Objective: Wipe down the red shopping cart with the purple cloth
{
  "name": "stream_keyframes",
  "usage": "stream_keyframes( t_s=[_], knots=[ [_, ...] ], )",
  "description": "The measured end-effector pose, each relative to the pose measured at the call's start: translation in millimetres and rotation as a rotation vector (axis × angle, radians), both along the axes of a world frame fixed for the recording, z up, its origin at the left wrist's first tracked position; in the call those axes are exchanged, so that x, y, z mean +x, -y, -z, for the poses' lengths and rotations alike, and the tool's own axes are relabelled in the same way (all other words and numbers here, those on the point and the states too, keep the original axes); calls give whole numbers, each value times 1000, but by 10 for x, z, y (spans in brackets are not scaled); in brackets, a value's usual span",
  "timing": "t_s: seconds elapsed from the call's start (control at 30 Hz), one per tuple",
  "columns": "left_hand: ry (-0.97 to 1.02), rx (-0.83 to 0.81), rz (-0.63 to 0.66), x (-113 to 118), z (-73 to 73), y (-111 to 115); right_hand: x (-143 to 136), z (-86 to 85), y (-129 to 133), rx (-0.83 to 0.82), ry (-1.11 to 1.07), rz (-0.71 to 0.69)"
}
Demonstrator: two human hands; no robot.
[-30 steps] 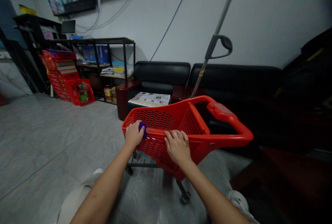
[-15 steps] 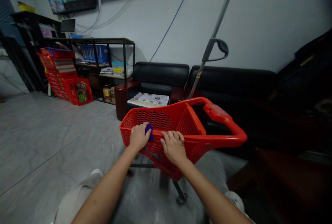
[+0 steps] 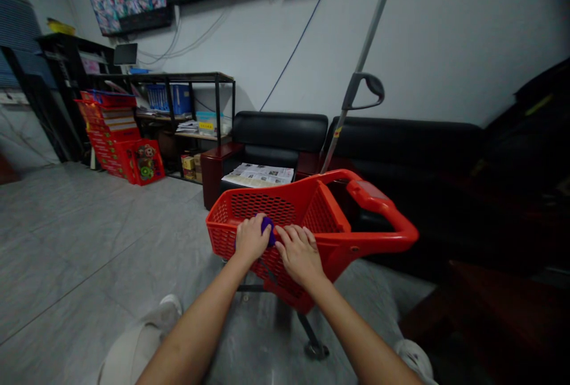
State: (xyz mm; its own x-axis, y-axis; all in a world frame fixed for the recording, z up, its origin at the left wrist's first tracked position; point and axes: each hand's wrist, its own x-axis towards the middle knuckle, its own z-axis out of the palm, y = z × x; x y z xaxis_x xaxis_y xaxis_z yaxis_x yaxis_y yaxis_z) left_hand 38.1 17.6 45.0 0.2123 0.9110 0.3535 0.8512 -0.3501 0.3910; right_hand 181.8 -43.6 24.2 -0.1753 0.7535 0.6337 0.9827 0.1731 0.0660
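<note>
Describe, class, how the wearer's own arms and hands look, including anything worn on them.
Both the left hand and right hand are ungloved. The forearms are bare, with no sleeves in view. No watch, bracelet or ring shows; some fingers are partly hidden.

Before me, the grey floor (image 3: 98,236) carries the red cart (image 3: 338,245), standing upright. Beyond the cart, the black sofa (image 3: 285,128) sits on it too; farther left stand the shelf (image 3: 196,78) and red stack (image 3: 109,150).
</note>
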Motion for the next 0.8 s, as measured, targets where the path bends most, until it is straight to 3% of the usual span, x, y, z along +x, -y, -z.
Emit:
stream_keyframes(
  t_s=[0.2,0.4,0.6,0.7,0.8],
  knots=[
    [26,-6,-13,-111,0,-46,200,-93,169,168,-31,186],
    [62,1,-151,-20,-14,6,213,-123,174,122,-10,101],
    [106,47,40,274,-61,154,171,-140,157,92,-40,77],
    [96,43,88,126,-47,111,178,-150,171,83,-56,65],
    [62,29,2,-144,-22,17,172,-151,177,78,-69,53]
  ],
)
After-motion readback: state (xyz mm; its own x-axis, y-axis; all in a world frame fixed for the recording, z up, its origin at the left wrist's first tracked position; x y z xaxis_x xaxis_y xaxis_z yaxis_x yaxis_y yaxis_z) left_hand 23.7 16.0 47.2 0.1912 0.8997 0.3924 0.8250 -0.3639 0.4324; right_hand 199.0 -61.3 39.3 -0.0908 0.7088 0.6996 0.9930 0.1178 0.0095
